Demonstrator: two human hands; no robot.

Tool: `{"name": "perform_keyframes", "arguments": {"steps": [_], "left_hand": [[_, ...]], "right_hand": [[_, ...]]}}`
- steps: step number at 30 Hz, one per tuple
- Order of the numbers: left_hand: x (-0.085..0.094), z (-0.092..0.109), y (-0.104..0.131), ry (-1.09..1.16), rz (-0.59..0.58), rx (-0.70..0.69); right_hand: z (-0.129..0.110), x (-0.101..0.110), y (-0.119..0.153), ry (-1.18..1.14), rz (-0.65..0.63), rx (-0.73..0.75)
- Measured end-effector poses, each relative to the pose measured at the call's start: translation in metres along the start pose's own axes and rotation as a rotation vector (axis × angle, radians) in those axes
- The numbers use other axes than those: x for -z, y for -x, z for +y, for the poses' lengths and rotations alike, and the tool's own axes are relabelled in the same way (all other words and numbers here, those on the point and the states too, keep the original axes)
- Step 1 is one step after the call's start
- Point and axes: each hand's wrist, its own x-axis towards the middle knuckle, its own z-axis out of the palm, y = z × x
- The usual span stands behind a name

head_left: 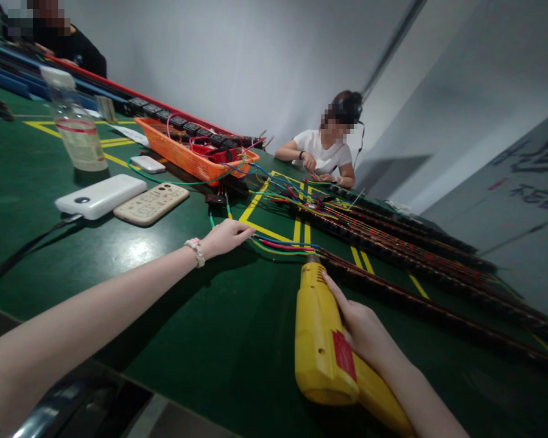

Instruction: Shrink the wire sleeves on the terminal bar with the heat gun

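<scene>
My left hand (226,237) is closed around several coloured wires (285,246) above the green table. Those wires run right into a long dark strip (393,285). Green and yellow wire ends lead from my hand's far side to a small black part (216,199). In my right hand (360,322) is a yellow heat gun (322,334), its metal nozzle pointing at the wires where they meet the strip. My right fingers are wrapped round the gun, partly hidden behind it.
An orange basket (187,152) holds wires and black parts. Left of it are a bottle (80,137), a white power bank (101,196) with a cable, and a phone (151,204). More strips (393,249) lie right. One person (322,149) sits opposite; another (84,52) is far left.
</scene>
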Motion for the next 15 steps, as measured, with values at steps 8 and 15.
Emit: {"name": "perform_keyframes", "arguments": {"steps": [8,15], "left_hand": [[0.0,0.0,-0.001,0.004,0.023,-0.019],[-0.001,-0.001,-0.002,0.038,0.035,-0.024]], "right_hand": [[-0.025,0.0,-0.014,-0.002,0.017,0.123],[-0.048,0.0,-0.023,0.088,0.054,0.224]]}}
